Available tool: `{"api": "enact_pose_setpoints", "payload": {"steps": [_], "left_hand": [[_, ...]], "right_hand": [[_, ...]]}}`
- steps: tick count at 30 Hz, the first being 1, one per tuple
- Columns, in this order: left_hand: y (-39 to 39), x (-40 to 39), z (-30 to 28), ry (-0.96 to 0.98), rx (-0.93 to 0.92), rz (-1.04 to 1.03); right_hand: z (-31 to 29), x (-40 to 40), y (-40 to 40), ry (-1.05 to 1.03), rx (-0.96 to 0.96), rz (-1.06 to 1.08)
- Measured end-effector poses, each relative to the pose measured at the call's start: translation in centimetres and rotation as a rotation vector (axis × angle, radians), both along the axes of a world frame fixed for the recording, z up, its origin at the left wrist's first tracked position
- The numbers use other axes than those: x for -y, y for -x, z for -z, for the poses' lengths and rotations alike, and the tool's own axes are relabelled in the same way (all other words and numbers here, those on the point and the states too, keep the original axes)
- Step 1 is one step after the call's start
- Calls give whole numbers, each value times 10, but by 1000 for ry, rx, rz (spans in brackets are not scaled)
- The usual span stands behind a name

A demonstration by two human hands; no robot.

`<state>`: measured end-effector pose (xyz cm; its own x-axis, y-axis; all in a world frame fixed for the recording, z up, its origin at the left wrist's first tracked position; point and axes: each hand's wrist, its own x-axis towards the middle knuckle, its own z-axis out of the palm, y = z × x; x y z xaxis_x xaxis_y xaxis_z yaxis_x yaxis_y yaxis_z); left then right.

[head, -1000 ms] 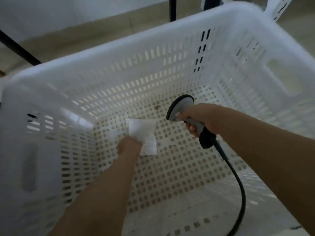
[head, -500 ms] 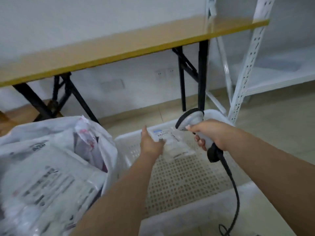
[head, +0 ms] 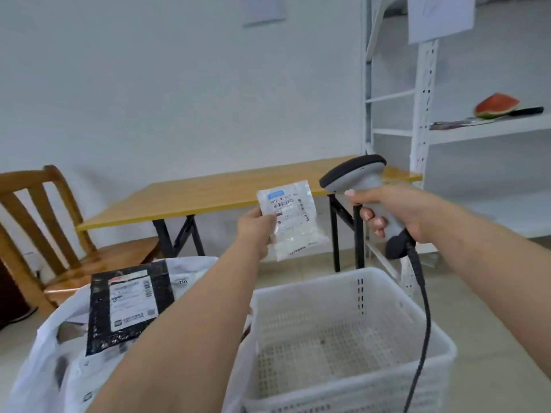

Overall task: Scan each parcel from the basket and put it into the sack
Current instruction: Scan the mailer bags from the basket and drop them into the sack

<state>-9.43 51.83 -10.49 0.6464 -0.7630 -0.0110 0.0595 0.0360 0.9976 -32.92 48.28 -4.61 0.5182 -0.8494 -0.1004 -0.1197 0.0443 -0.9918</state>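
Left hand (head: 257,231) pinches small white parcel (head: 290,219) raised, label facing scanner (head: 362,186) gripped in right hand (head: 393,213). Basket (head: 343,338) shows bare floor: likely last parcel. Sack (head: 59,353) already holds black parcel (head: 128,302). Left: scan, drop in sack.

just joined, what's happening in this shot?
A person is scanning parcels. The left hand holds a small white parcel up, label facing the camera. The right hand grips a corded scanner whose head sits just right of the parcel. Below, the white basket shows no parcels in the visible part. The sack at lower left already holds a black parcel with a label on top.
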Motion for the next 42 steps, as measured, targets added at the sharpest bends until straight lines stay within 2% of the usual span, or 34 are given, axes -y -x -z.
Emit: {"api": "enact_pose_setpoints", "payload": {"steps": [5, 14, 32, 36, 42], "left_hand": [[-5, -33, -30, 95, -25, -7], [-14, -51, -50, 118, -5, -48], [-34, -56, -36, 107, 33, -87], [-67, -82, -38, 90, 100, -215], [-161, -158, -22, -68, 119, -520]], "right_hand": [[-34, -40, 9, 128, 13, -57], [-64, -68, 11, 288, 27, -70], [-52, -60, -5, 278, 38, -82], [-39, -57, -22, 237, 28, -111], [-9, -63, -84, 137, -1, -183]]}}
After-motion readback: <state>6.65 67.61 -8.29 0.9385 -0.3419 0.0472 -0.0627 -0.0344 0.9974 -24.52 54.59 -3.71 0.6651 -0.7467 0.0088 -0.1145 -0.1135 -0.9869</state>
